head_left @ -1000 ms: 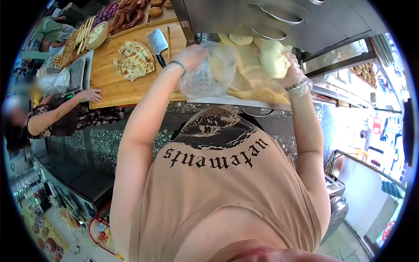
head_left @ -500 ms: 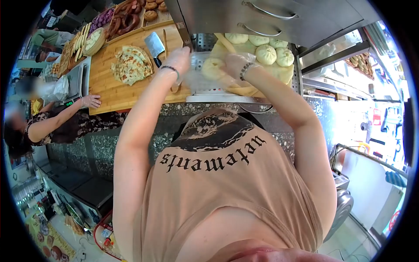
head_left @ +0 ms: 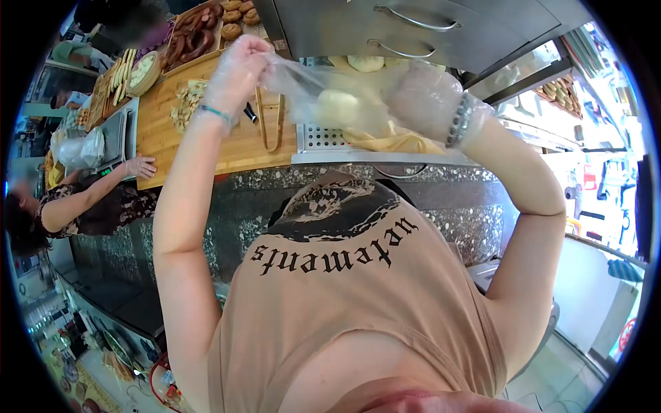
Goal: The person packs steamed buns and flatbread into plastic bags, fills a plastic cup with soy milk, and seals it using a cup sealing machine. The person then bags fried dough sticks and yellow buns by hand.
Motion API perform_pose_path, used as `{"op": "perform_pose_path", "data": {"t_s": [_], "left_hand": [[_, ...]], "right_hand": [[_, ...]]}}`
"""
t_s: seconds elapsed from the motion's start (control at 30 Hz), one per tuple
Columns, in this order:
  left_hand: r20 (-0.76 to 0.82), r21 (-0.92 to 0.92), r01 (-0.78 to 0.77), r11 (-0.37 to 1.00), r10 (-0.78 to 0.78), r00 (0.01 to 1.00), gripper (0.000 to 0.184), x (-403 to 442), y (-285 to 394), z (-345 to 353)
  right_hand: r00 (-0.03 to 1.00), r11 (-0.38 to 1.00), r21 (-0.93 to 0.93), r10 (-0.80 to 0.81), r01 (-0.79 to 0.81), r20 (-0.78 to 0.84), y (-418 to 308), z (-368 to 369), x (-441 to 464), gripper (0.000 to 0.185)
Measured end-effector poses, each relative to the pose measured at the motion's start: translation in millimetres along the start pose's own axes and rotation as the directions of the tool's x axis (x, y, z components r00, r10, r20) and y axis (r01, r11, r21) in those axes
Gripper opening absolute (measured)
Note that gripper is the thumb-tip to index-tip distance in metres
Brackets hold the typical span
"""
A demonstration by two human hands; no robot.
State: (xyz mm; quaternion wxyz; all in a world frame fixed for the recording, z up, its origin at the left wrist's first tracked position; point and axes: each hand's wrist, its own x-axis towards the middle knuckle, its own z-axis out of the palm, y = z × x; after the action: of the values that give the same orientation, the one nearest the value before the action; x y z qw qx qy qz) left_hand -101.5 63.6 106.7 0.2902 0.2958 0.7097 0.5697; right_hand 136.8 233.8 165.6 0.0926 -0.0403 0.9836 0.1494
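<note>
A clear plastic bag (head_left: 296, 77) is stretched between my two hands. My left hand (head_left: 237, 76), in a clear glove, is raised over the cutting board and pinches the bag's left end. My right hand (head_left: 427, 96), also gloved and blurred, is closed on its right side; film hides some of its fingers. A pale steamed bun (head_left: 337, 108) shows through the bag's lower middle and looks to be inside it. Behind my right hand are more buns (head_left: 365, 62) on a yellow cloth (head_left: 392, 141) over a perforated metal tray (head_left: 320, 138).
Wooden tongs (head_left: 270, 120) and a knife's black handle (head_left: 250, 112) lie on the wooden board (head_left: 162, 131) beside cut flatbread (head_left: 186, 107). Sausages (head_left: 196, 41) sit beyond. Another person's gloved hand (head_left: 141, 167) rests at the board's left edge. Steel drawers (head_left: 413, 31) stand behind the tray.
My left hand has risen up and left, pulling the bag taut. My right hand has moved right, away from the bun. The bag is now spread out around or over the bun.
</note>
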Motion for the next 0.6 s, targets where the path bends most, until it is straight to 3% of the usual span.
{"op": "perform_pose_path", "data": {"t_s": [0.03,0.07,0.1,0.13,0.17,0.2,0.23,0.27,0.3,0.33,0.37,0.4,0.43,0.47,0.5,0.53,0.57,0.6], "left_hand": [[0.093,0.278,-0.210,0.937,0.192,0.977,0.008,1.3,-13.0,-2.1],[0.231,0.504,-0.415,0.758,0.344,0.910,0.009,3.1,-22.0,-4.2],[0.232,0.502,-0.416,0.758,0.346,0.909,0.009,7.0,-27.9,-9.1],[0.305,0.791,-0.412,0.452,0.291,0.907,0.011,11.7,-31.8,-14.8],[0.349,0.929,-0.368,0.052,0.216,0.912,0.013,15.1,-28.2,-17.0],[0.349,0.929,-0.368,0.046,0.230,0.908,0.013,18.4,-25.5,-15.9],[0.278,0.715,-0.314,0.625,0.158,0.948,0.014,17.9,-16.1,-8.1],[0.270,0.235,-0.121,0.964,0.054,0.961,0.016,16.9,-6.1,3.1],[0.303,-0.178,-0.021,0.984,0.075,0.950,0.017,12.4,-0.1,23.6],[0.339,-0.552,0.101,0.828,0.113,0.934,0.017,3.9,4.2,45.9],[0.359,-0.613,0.191,0.767,0.054,0.932,0.015,-6.4,13.5,61.4],[0.386,-0.664,0.279,0.694,-0.002,0.923,0.016,-16.4,20.5,69.7],[0.176,-0.146,-0.452,0.880,0.472,0.864,0.020,-18.6,16.0,72.2],[0.269,0.481,-0.814,0.326,0.829,0.491,0.024,-18.7,10.5,75.0],[0.272,0.476,-0.830,0.290,0.850,0.452,0.024,-17.1,13.9,79.7],[0.248,0.116,-0.717,0.688,0.679,0.691,0.028,-15.4,17.7,85.2],[0.350,-0.246,-0.353,0.903,0.422,0.836,0.032,-19.5,24.6,90.2],[0.346,-0.249,-0.374,0.893,0.443,0.827,0.032,-24.5,31.4,92.0]], "right_hand": [[1.000,1.000,0.001,0.003,-0.003,0.003,-1.1,-4.0,-1.0,0.023],[0.984,0.991,0.117,0.051,-0.071,0.169,-3.0,-8.2,-0.1,0.022],[0.940,0.963,0.219,0.076,-0.155,0.332,-5.2,-13.4,1.5,0.021],[0.940,0.963,0.217,0.079,-0.157,0.332,-9.8,-23.0,2.8,0.021],[0.918,0.932,0.279,0.112,-0.230,0.380,-14.4,-35.6,4.7,0.023],[0.893,0.893,0.332,0.145,-0.303,0.426,-14.9,-44.1,7.3,0.026],[0.892,0.890,0.326,0.167,-0.320,0.420,-10.8,-41.1,11.6,0.026],[0.960,0.855,0.470,0.104,-0.219,0.259,-2.5,-34.0,19.5,0.030],[0.995,0.811,0.578,0.058,-0.091,0.075,8.9,-31.2,23.1,0.035],[0.998,0.619,0.785,-0.034,-0.027,0.062,18.8,-42.9,21.3,0.044],[0.999,0.645,0.764,-0.004,-0.033,0.046,22.9,-37.6,22.5,0.044],[0.983,0.296,0.946,-0.164,0.130,-0.084,22.8,-18.9,26.1,0.042],[0.927,-0.110,0.963,-0.266,0.245,-0.266,26.8,-12.7,26.7,0.041],[0.930,-0.071,0.962,-0.249,0.262,-0.272,29.2,-21.2,21.1,0.041],[0.954,-0.122,0.979,-0.234,0.161,-0.186,29.4,-29.2,13.1,0.041],[0.970,-0.178,0.982,-0.222,0.058,-0.098,30.2,-36.5,7.5,0.042],[0.973,-0.158,0.985,-0.208,0.068,-0.101,29.6,-42.1,4.4,0.042],[0.986,-0.025,0.997,-0.146,0.073,-0.076,29.1,-48.0,5.1,0.041]]}}
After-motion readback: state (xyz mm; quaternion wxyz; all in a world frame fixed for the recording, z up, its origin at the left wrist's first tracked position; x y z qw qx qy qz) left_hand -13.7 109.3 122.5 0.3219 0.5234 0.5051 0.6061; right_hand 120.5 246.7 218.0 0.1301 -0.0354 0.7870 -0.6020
